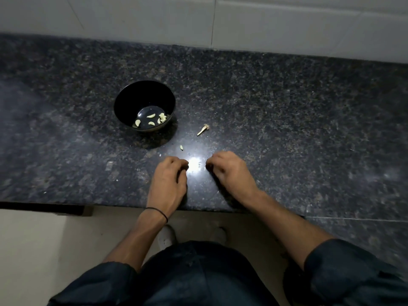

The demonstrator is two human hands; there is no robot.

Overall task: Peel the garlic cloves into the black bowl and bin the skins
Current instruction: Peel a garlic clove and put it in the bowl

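Six or so peeled cloves [151,116] in black bowl [136,96]; count unsure, small. Loose clove [181,147] at bowl's 5 o'clock, stem [203,130] at 4. Left hand [169,175] and right hand [231,171] curled knuckles-up; glare hides fingertips, grip cannot be told.

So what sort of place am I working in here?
Most likely a home kitchen. The person stands at a dark speckled stone counter backed by a pale tiled wall, and a black bowl on the counter holds peeled garlic cloves.
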